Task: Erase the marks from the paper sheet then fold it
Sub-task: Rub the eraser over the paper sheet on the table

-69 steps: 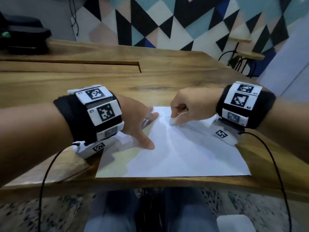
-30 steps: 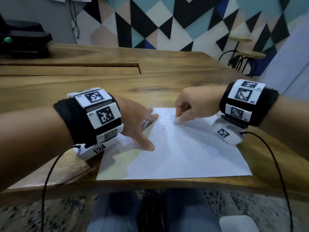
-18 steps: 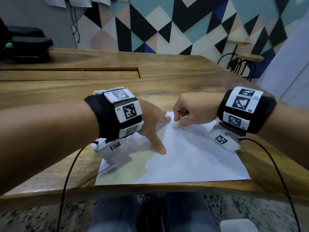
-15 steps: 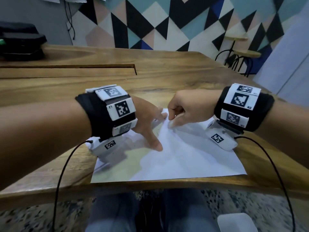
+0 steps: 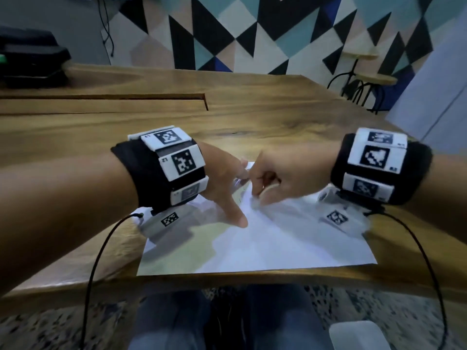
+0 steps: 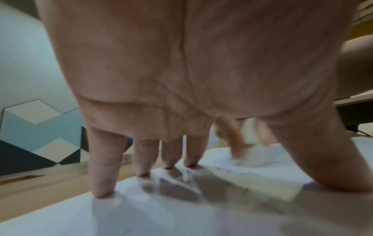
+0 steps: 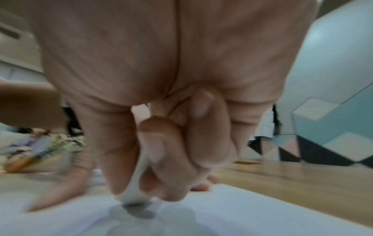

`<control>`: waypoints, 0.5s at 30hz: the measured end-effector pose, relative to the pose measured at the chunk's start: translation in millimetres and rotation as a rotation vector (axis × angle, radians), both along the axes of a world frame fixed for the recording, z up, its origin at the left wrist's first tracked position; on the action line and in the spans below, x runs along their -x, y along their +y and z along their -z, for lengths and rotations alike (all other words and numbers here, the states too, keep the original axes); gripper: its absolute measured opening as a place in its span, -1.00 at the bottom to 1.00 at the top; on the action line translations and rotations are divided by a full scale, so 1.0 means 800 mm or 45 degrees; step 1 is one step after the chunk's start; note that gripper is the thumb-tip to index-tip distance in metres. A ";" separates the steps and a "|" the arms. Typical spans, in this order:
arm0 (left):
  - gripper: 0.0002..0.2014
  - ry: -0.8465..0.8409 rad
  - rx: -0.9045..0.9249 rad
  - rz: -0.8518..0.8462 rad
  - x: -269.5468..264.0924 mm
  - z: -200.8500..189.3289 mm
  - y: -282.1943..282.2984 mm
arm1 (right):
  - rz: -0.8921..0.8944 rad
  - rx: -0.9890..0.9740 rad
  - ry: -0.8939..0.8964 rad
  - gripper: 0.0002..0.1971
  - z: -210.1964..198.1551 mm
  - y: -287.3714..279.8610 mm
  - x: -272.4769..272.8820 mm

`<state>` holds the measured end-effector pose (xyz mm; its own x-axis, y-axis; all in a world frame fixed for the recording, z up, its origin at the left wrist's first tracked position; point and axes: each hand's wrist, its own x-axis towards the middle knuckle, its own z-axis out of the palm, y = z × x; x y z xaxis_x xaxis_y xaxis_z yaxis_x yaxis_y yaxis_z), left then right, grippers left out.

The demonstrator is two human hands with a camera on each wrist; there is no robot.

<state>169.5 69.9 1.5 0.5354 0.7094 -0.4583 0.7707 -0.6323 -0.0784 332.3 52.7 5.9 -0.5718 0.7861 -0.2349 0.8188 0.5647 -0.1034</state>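
A white paper sheet [image 5: 273, 246] lies flat near the table's front edge. My left hand [image 5: 227, 188] presses on its far left part with spread straight fingers [image 6: 102, 167] and thumb. Faint pencil marks [image 6: 242, 173] show on the sheet between that thumb and the fingers. My right hand [image 5: 280, 178] pinches a small white eraser [image 7: 137, 183] between thumb and curled fingers, its tip on the paper [image 7: 201, 215] near the far edge, close beside the left hand. In the head view the eraser is mostly hidden under the fingers.
The wooden table [image 5: 252, 114] stretches far beyond the sheet, with a long slot [image 5: 126, 96] at the back left. A black device [image 5: 30, 61] sits at the far left corner. Stools [image 5: 361, 82] stand off the table's right side. My knees are below the front edge.
My left hand has shifted to the right along the sheet, closer to the right hand. The right hand keeps the eraser on the paper's far part with small moves.
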 end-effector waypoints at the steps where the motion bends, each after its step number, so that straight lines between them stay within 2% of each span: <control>1: 0.00 0.033 -0.020 -0.004 0.000 0.001 0.001 | 0.071 -0.022 -0.009 -0.81 -0.004 0.010 -0.008; 2: 0.08 0.057 -0.035 -0.015 -0.001 0.001 0.001 | 0.137 -0.046 -0.005 -0.77 -0.007 0.018 -0.014; 4: 0.10 0.073 -0.033 -0.020 -0.001 -0.001 0.000 | 0.190 -0.054 0.011 -0.75 -0.007 0.024 -0.018; 8: -0.22 0.002 -0.002 -0.026 -0.006 -0.001 -0.001 | -0.011 -0.013 0.030 -0.85 0.007 -0.008 0.006; 9: -0.22 0.001 0.000 -0.010 -0.006 -0.001 -0.001 | -0.026 -0.012 0.034 -0.85 0.007 -0.006 0.005; 12: 0.06 0.057 -0.024 -0.006 -0.003 0.000 0.002 | 0.100 -0.079 0.031 -0.76 -0.002 0.016 -0.013; 13: 0.10 0.056 -0.017 -0.017 -0.002 -0.001 0.001 | 0.125 -0.089 0.036 -0.74 -0.003 0.019 -0.016; 15: 0.00 0.024 0.009 -0.022 -0.001 -0.002 0.000 | 0.075 -0.070 0.032 -0.78 0.000 0.008 -0.008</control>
